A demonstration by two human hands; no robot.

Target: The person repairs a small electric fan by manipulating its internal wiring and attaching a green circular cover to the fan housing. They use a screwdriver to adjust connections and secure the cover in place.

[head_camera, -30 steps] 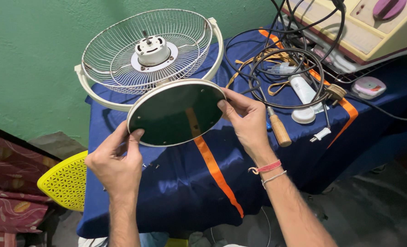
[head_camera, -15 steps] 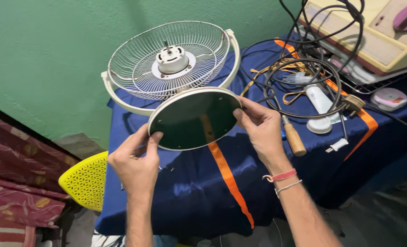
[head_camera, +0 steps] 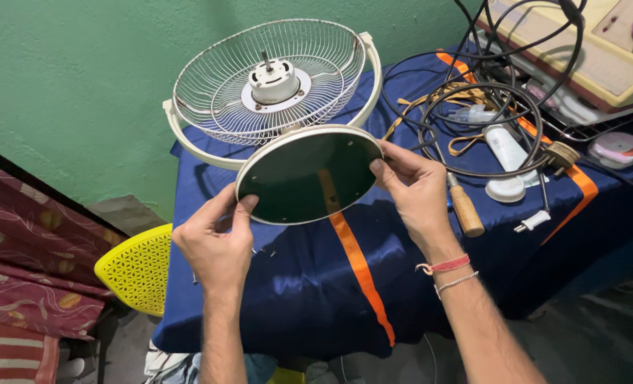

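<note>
Dark green round plastic base plate with cream rim (head_camera: 308, 174), tilted, pinched at opposite edges by left hand (head_camera: 217, 245) and right hand (head_camera: 416, 192).

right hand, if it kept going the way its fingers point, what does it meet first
The right hand points up-left, fingertips already on the rim of the round dark-green disc with cream edge. Past that, probably the white wire fan cage, though depth is unclear.

Both forearms bare, no sleeves. Right wrist: red thread band (head_camera: 444, 266), thin silver chain bracelet (head_camera: 456, 283) just below it. Left wrist unadorned.
</note>
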